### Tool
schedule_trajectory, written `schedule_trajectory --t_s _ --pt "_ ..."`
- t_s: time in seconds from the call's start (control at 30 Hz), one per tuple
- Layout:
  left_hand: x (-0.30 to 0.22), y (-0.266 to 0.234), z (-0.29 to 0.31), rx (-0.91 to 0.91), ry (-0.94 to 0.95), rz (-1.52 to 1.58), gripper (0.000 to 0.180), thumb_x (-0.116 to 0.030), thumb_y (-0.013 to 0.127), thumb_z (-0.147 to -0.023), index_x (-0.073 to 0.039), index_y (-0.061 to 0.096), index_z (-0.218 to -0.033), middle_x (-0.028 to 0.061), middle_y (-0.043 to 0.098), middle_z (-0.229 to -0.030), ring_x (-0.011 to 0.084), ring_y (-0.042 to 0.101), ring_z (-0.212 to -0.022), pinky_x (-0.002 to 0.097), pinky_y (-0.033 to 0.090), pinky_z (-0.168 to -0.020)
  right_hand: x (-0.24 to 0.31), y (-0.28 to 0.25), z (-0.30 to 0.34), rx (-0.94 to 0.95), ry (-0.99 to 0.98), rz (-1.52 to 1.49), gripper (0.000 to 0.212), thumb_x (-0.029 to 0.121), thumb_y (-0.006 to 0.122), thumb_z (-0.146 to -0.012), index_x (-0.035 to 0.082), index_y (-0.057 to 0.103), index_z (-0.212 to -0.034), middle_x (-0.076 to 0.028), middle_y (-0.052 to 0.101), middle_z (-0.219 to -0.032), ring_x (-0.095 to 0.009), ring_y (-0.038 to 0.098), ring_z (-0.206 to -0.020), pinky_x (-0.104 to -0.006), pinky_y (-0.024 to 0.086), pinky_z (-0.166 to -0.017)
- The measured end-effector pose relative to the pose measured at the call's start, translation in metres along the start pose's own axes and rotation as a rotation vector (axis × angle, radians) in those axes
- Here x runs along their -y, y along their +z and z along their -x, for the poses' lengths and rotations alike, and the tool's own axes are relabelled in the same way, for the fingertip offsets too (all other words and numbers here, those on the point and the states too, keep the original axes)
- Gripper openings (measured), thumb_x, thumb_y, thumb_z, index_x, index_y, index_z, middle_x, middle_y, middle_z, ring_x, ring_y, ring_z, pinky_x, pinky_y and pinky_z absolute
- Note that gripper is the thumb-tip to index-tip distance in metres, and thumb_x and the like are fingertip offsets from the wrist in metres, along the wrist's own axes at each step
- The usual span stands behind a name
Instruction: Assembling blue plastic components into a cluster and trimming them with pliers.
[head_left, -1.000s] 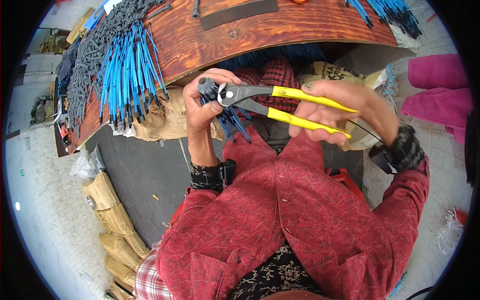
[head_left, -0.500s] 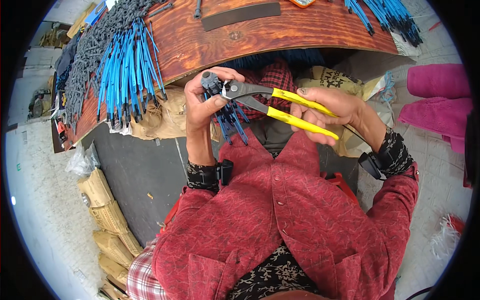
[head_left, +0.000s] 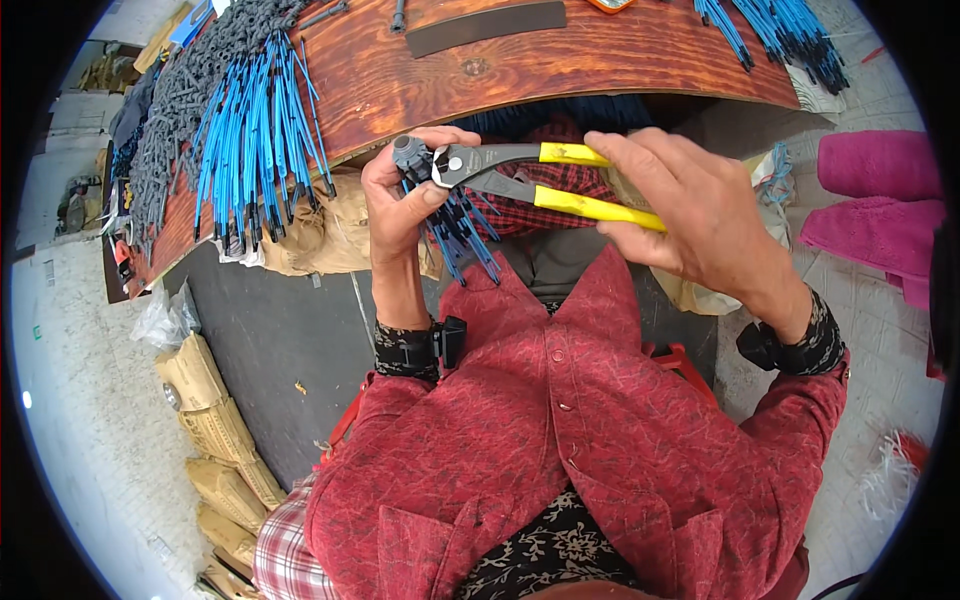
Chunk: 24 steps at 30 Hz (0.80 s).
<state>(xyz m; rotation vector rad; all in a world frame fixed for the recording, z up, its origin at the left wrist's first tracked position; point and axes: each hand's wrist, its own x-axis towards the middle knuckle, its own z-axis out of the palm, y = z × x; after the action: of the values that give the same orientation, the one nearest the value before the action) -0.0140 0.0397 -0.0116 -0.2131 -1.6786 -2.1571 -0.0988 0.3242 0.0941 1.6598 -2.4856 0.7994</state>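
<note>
the right hand (head_left: 700, 215) has slid its grip up the pliers (head_left: 520, 175), whose head now seems to close on the blue bundle (head_left: 455, 225) clenched in the left hand (head_left: 405, 195).

Yellow-handled pliers (head_left: 530, 175) lying level, jaws biting blue cable bundle (head_left: 455, 225)

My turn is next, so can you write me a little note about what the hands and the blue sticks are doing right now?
Left hand: grips a bundle of blue ties, dark heads up.
Right hand: holds the yellow-handled cutters, their head at the bundle's top.
Wooden bench: a big pile of blue ties at left, more at the far right.
Done: cannot tell.
Left: cannot tell.
</note>
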Motion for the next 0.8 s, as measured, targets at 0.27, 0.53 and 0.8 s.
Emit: schedule_trajectory --t_s 0.27,0.53,0.8 --pt "0.000 0.001 0.008 0.014 0.002 -0.019 0.059 -0.041 0.084 -0.075 0.005 0.069 -0.109 0.0220 0.071 -0.110 0.0283 0.068 -0.102 0.0392 0.053 -0.091 -0.013 -0.010 -0.005 0.723 0.599 -1.067 0.053 0.050 0.044 -0.103 0.001 0.063 -0.100 -0.003 0.065 -0.084 -0.010 0.062 -0.069 -0.0261 0.049 -0.061" --pt "-0.004 0.001 0.007 0.018 -0.042 -0.031 0.055 -0.037 0.084 -0.076 0.005 0.068 -0.108 0.0221 0.071 -0.107 0.0269 0.068 -0.101 0.0379 0.054 -0.088 -0.007 -0.001 -0.001 0.546 0.445 -0.818 0.046 0.044 0.044 -0.104 0.002 0.061 -0.097 -0.005 0.061 -0.075 -0.014 0.058 -0.061 -0.0315 0.048 -0.057" --pt "0.000 -0.006 0.008 0.048 -0.012 0.017 0.055 -0.034 0.083 -0.074 0.005 0.067 -0.110 0.0234 0.070 -0.108 0.0284 0.069 -0.101 0.0378 0.055 -0.088 0.003 0.008 -0.002 0.615 0.531 -0.761 0.041 0.041 0.051 -0.103 0.002 0.061 -0.097 -0.004 0.060 -0.066 -0.014 0.058 -0.057 -0.0318 0.048 -0.054"
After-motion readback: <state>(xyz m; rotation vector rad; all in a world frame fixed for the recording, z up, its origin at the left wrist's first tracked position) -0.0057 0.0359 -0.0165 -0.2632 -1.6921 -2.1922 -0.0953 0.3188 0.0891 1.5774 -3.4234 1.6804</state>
